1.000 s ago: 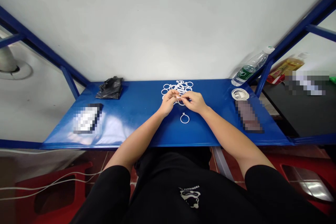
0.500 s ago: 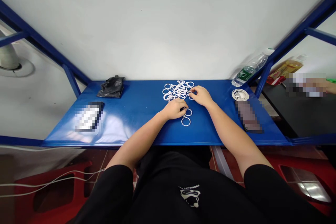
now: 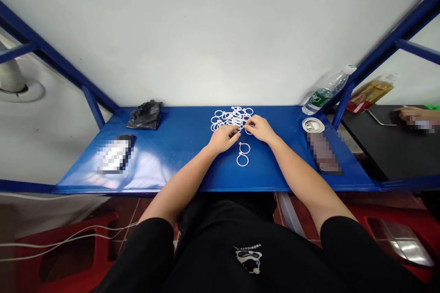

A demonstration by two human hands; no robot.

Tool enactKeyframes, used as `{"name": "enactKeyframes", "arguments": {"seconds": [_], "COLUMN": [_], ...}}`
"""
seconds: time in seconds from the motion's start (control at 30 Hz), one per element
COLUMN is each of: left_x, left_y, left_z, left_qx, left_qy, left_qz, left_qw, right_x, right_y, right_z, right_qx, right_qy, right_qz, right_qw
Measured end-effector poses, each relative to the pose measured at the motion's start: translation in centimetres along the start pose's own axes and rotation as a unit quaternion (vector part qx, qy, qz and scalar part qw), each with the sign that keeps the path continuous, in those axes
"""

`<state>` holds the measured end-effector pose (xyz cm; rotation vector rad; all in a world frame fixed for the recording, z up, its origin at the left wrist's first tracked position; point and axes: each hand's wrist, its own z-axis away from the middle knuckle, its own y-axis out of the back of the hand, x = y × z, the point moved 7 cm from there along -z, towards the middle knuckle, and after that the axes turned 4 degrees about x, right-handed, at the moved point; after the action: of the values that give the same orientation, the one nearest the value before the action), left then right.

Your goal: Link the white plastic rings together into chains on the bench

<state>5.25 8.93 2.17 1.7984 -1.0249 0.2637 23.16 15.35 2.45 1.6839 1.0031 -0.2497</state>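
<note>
A pile of several white plastic rings (image 3: 229, 117) lies at the back middle of the blue table (image 3: 178, 146). My left hand (image 3: 223, 138) and my right hand (image 3: 260, 128) meet just in front of the pile, fingers pinched together on a white ring (image 3: 248, 130) between them. Two white rings (image 3: 243, 154) lie side by side on the table, close in front of my hands.
A crumpled black bag (image 3: 145, 115) sits at the back left, a phone (image 3: 115, 154) at the left. At the right stand a plastic bottle (image 3: 326, 89), a white tape roll (image 3: 313, 124) and a dark flat object (image 3: 323, 152). Another person's hand (image 3: 410, 113) rests on the neighbouring black table.
My left hand set a second ring down beside the first one, then rose back to the pile. My right hand reached into the pile and now pinches a ring together with the left.
</note>
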Motion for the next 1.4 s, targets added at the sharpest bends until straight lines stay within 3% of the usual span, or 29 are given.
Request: {"name": "enactKeyframes", "arguments": {"seconds": [0.13,0.3,0.53,0.67,0.9,1.1,1.27,1.4], "left_x": [0.2,0.6,0.1,0.1,0.4,1.3,1.5,1.3], "left_y": [-0.2,-0.9,-1.4,-1.1,0.4,0.8,0.8,1.0], "left_z": [0.0,0.0,0.1,0.1,-0.3,0.0,0.2,0.2], "left_qx": [-0.008,-0.03,-0.041,-0.028,0.035,0.089,0.104,0.114], "left_qy": [0.005,-0.042,-0.032,-0.029,-0.038,-0.072,-0.101,-0.098], "left_qz": [-0.009,-0.076,-0.126,-0.143,-0.114,-0.137,-0.14,-0.14], "left_qw": [1.0,0.996,0.991,0.989,0.992,0.984,0.979,0.979], "right_x": [-1.1,-1.0,-0.4,-1.3,-3.1,-4.3,-3.4,-2.5], "right_y": [-0.6,-0.9,-1.4,-1.6,-0.8,-0.8,-1.6,-2.9], "right_z": [0.3,0.6,1.0,1.1,1.2,1.3,1.3,1.3], "right_qx": [0.004,-0.043,-0.134,-0.141,-0.075,-0.106,-0.125,-0.153], "right_qy": [0.001,0.035,0.067,0.055,0.039,0.05,-0.011,-0.082], "right_qz": [-0.06,0.039,0.038,0.014,-0.099,-0.084,-0.16,-0.301], "right_qw": [0.998,0.998,0.988,0.988,0.992,0.989,0.979,0.938]}}
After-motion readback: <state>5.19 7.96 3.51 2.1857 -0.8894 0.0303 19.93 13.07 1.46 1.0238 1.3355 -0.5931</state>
